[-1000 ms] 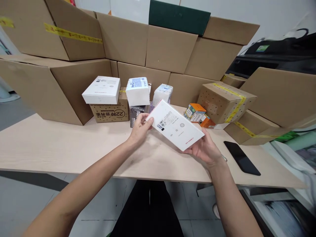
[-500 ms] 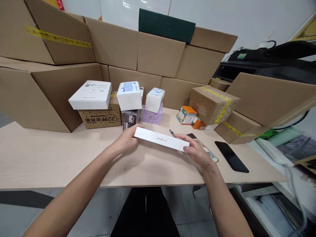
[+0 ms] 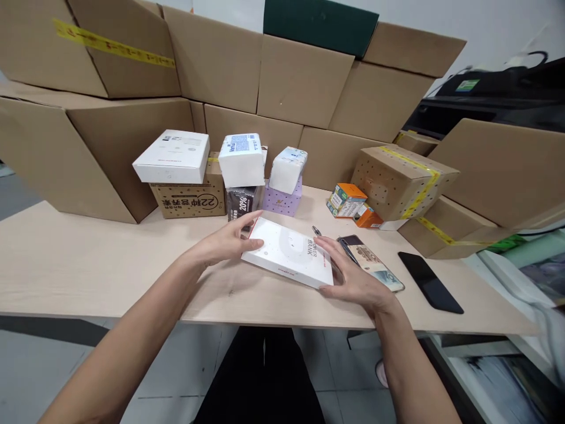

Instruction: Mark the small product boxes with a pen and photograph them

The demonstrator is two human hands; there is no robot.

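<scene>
A flat white power bank box [image 3: 286,250] lies low over the table, its printed top face up and its long edge toward me. My left hand [image 3: 232,238] grips its left end, thumb on top and fingers at the far edge. At the right end, my right hand [image 3: 348,274] holds it with the thumb at the near corner and fingers along the side. Just beyond my right hand are a pen [image 3: 316,231] and a patterned phone case or phone [image 3: 375,265], partly covered by the hand. A black phone [image 3: 430,282] lies farther right.
Behind stand a white box [image 3: 174,156] on a brown carton [image 3: 189,200], tissue packs [image 3: 241,159] on smaller boxes, and a purple box [image 3: 282,202]. Orange boxes [image 3: 346,200] sit by a taped carton [image 3: 401,182]. Large cardboard panels [image 3: 304,76] wall the back.
The power bank box has tipped from showing its narrow side to lying flatter, with its top face visible. Both hands stay on its ends. The view has shifted slightly.
</scene>
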